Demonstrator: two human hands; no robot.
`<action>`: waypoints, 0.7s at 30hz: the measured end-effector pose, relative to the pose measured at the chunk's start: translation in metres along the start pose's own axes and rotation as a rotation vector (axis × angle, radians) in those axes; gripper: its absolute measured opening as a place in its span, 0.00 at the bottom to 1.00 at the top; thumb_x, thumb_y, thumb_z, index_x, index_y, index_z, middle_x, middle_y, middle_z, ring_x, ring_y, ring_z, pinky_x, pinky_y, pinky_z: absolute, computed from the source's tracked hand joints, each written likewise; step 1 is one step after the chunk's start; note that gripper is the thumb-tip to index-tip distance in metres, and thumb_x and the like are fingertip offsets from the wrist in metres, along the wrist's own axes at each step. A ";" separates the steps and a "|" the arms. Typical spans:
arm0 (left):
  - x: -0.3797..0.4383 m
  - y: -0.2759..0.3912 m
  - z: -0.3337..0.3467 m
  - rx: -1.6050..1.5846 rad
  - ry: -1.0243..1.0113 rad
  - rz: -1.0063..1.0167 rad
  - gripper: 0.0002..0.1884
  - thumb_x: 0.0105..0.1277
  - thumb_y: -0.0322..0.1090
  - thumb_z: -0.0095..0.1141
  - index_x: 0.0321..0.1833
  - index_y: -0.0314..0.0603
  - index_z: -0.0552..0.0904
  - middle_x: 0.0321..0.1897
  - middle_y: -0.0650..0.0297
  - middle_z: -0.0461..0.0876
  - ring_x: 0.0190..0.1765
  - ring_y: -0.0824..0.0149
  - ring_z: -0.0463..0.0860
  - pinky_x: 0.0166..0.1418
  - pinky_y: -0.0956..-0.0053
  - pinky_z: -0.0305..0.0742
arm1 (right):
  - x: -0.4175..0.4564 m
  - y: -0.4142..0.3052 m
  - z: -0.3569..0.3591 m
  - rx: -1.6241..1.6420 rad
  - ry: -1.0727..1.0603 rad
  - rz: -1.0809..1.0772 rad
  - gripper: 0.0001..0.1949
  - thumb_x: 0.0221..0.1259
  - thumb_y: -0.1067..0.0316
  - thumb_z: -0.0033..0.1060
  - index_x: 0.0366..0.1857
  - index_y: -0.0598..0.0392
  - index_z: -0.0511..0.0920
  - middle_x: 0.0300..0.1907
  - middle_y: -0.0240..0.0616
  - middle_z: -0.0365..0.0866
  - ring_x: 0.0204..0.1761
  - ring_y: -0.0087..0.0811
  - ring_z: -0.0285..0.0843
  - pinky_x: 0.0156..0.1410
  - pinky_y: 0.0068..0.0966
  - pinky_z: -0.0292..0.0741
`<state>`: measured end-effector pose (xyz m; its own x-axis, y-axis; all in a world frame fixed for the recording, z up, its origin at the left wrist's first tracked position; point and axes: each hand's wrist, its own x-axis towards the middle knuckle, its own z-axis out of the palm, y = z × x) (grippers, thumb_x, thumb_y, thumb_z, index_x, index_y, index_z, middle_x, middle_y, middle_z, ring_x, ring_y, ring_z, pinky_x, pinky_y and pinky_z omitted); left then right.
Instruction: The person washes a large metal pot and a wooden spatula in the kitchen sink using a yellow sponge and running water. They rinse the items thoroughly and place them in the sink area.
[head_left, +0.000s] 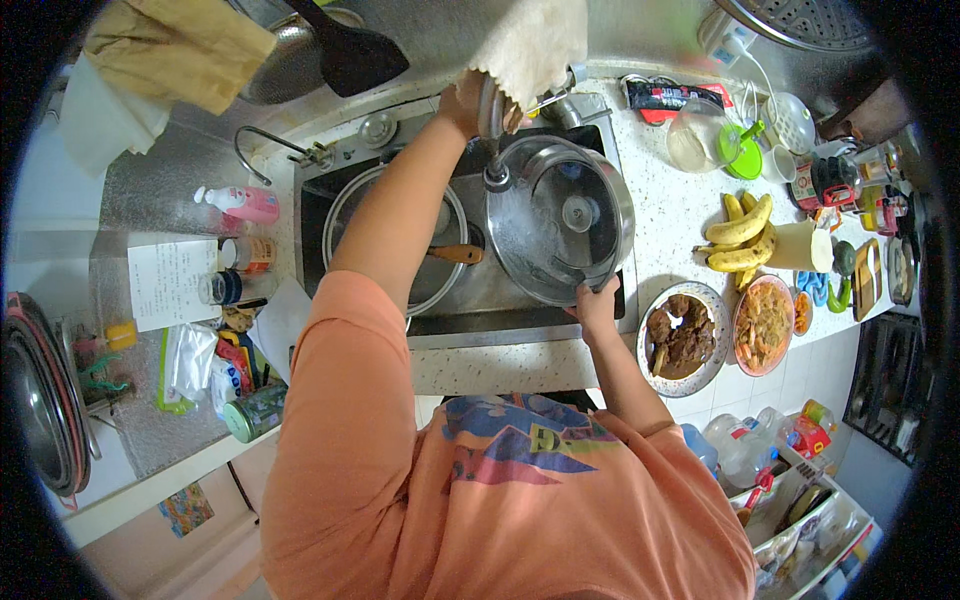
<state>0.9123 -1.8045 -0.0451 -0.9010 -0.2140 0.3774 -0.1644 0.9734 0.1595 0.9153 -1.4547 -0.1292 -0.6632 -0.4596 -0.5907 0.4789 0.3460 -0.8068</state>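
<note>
My left hand (466, 101) is wrapped around the neck of a faucet (491, 112), partly covered by a hanging beige cloth (532, 45). Water sprays from the faucet's head (496, 176) into a shiny round pot (624, 202) tilted over the right side of the steel sink (487, 300). At the pot's near edge, my right hand (596, 300) grips its grey handle (602, 279). Under my left forearm sits another round pan or lid (330, 232) with a pale rim, partly hidden. A wooden handle (456, 255) lies across its right edge.
On the right counter are a plate of dark braised meat (679, 337), a pink-rimmed plate of shrimp (763, 322) and bananas (739, 232). Leftward stand a pink pump bottle (244, 204), jars (251, 255) and a small faucet (255, 154). A black spatula (360, 56) hangs above.
</note>
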 end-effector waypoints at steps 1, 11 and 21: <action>0.000 -0.003 0.001 0.052 0.005 0.025 0.34 0.52 0.60 0.64 0.59 0.51 0.77 0.60 0.60 0.74 0.63 0.54 0.69 0.68 0.59 0.60 | -0.001 0.000 0.001 -0.022 0.013 -0.016 0.21 0.60 0.76 0.50 0.52 0.52 0.52 0.50 0.48 0.65 0.44 0.38 0.76 0.35 0.33 0.83; -0.136 0.130 -0.012 -0.553 0.731 -0.955 0.28 0.63 0.38 0.59 0.61 0.31 0.65 0.53 0.45 0.74 0.55 0.50 0.75 0.60 0.61 0.68 | 0.004 0.001 0.011 0.005 0.024 0.043 0.24 0.59 0.76 0.51 0.53 0.54 0.49 0.52 0.50 0.64 0.46 0.40 0.76 0.35 0.35 0.83; -0.178 0.223 0.085 -0.397 -0.401 -0.583 0.16 0.64 0.43 0.52 0.48 0.42 0.83 0.55 0.53 0.78 0.61 0.52 0.72 0.66 0.52 0.61 | 0.000 -0.007 -0.008 -0.056 -0.005 -0.042 0.26 0.57 0.82 0.47 0.57 0.57 0.50 0.52 0.48 0.65 0.47 0.37 0.76 0.33 0.26 0.83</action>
<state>1.0018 -1.5426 -0.1544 -0.8022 -0.5591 -0.2095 -0.5648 0.5969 0.5698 0.9077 -1.4504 -0.1234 -0.6793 -0.4786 -0.5564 0.4176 0.3713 -0.8293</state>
